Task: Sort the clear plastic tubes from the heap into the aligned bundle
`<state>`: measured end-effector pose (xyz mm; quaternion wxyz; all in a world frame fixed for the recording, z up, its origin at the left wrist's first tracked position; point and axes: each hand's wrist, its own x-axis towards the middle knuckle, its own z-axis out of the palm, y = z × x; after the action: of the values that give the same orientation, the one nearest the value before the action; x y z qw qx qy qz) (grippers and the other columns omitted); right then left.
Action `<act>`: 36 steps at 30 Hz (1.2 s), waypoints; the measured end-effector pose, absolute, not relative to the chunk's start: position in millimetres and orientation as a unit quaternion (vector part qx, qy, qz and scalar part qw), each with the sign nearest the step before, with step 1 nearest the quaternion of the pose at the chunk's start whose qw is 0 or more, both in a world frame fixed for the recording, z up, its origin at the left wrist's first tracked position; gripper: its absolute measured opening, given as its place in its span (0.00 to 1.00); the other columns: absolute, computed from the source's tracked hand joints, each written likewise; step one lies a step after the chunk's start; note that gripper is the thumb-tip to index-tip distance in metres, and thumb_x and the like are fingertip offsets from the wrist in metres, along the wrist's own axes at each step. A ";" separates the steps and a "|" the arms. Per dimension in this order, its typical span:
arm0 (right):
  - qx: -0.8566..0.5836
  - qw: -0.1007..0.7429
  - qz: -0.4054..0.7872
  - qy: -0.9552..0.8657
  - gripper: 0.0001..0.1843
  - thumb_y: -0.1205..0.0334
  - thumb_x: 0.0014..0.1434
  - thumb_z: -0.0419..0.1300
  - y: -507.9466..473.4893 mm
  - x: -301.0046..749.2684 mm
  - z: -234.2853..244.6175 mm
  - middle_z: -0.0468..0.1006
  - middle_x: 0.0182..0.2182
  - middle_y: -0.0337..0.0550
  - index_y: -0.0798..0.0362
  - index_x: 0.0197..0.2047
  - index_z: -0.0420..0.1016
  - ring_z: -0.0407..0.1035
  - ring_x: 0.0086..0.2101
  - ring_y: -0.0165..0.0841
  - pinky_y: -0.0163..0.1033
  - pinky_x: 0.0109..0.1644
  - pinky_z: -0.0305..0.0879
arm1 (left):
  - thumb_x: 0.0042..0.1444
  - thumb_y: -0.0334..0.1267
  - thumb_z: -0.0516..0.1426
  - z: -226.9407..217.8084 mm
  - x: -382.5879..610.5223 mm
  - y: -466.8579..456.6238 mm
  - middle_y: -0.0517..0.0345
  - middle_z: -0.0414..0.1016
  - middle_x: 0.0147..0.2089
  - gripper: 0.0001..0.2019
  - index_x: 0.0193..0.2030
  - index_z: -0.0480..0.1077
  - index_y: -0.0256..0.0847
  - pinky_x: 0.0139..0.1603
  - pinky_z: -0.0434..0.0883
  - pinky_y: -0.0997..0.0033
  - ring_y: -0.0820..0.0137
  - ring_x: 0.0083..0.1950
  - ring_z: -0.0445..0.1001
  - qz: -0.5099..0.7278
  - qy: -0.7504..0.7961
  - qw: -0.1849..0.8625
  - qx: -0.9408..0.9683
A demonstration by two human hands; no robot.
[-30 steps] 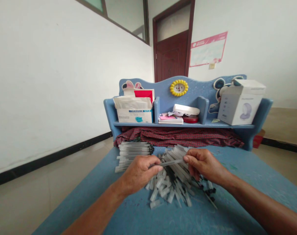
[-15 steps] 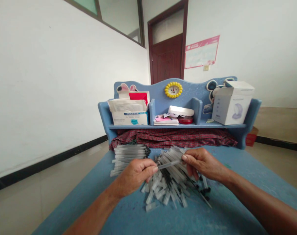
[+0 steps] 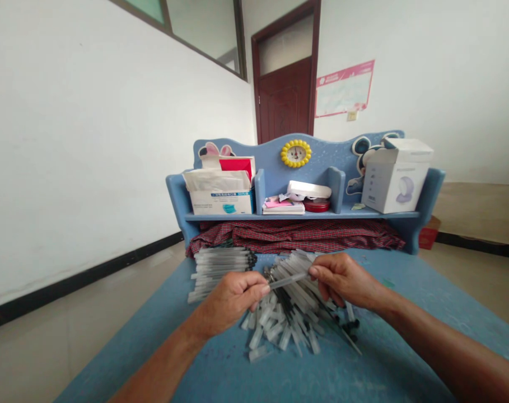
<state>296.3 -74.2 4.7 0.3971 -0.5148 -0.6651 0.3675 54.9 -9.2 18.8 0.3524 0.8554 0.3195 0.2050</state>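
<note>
The left hand (image 3: 233, 302) and right hand (image 3: 342, 280) each pinch one end of a clear plastic tube (image 3: 288, 281), holding it slightly tilted just above a loose pile of tubes (image 3: 279, 330) on a blue table (image 3: 363, 364). A neater stack of tubes (image 3: 220, 268) lies just left of the pile, below a blue shelf (image 3: 300, 215) holding a mask box (image 3: 220, 201).

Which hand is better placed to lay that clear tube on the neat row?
Probably the left hand: it pinches one end of the clear tube and sits beside the neat row. The right hand pinches the other end, farther off, beyond the loose pile.
</note>
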 end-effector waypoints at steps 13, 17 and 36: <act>-0.491 0.420 0.425 -0.634 0.16 0.52 0.53 0.60 -73.0 296.6 6.2 0.72 0.19 0.32 0.53 0.40 0.63 0.59 0.12 0.23 0.28 0.14 0.52 | 0.58 0.45 0.50 10.7 54.4 -4.2 0.65 0.62 0.21 0.16 0.29 0.69 0.35 0.27 0.58 0.77 0.76 0.25 0.61 0.206 0.311 0.347 0.861; -0.520 0.398 0.407 -0.637 0.15 0.49 0.57 0.55 -73.5 295.5 6.8 0.71 0.16 0.34 0.54 0.36 0.64 0.56 0.10 0.22 0.28 0.12 0.46 | 0.58 0.45 0.50 10.5 55.2 -4.3 0.64 0.62 0.21 0.16 0.29 0.69 0.35 0.27 0.58 0.77 0.76 0.24 0.61 0.209 0.311 0.338 0.863; -0.473 0.405 0.466 -0.629 0.18 0.47 0.54 0.58 -74.0 297.6 6.2 0.76 0.21 0.39 0.55 0.30 0.63 0.65 0.13 0.25 0.29 0.15 0.51 | 0.56 0.48 0.50 14.2 56.3 -8.7 0.65 0.62 0.17 0.17 0.25 0.67 0.36 0.25 0.58 0.77 0.77 0.20 0.58 0.176 0.309 0.412 0.839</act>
<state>297.6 -74.0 6.2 0.4050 -0.4725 -0.6286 0.4663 56.3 -8.7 14.2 0.4125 0.8389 0.3088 0.1755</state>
